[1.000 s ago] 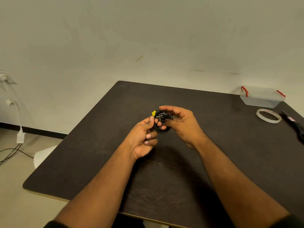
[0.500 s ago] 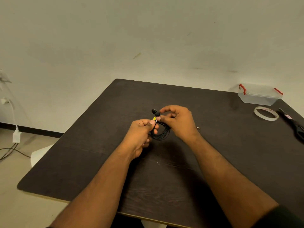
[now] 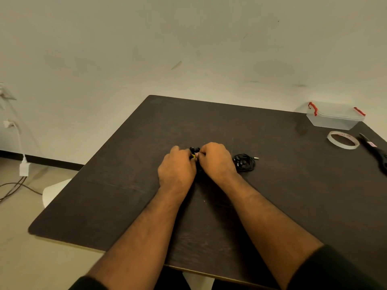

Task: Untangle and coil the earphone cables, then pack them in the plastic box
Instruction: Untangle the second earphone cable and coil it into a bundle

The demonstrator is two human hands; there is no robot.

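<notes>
Black coiled earphone cable (image 3: 194, 152) with a small yellow tag sitting low over the middle of the dark brown wooden tabletop (image 3: 117, 181), mostly hidden between two fists, only the two earbuds and the yellow tag peeking out above the knuckles. Left hand (image 3: 178, 168) curling its fingers round the cable from the left side, back of the hand facing up. Right hand (image 3: 216, 161) pinching the same cable from the right, knuckles nearly touching the left ones. Second black earphone bundle (image 3: 244, 162) lying coiled on the tabletop just beside the right hand, its metal plug pointing right. Clear plastic box with red latches (image 3: 335, 117) resting at the far right corner, lid on, well apart from both hands. Roll of clear tape (image 3: 343, 140) lying flat near the box, black-handled scissors (image 3: 376, 151) lying just beside the roll at the right edge.
</notes>
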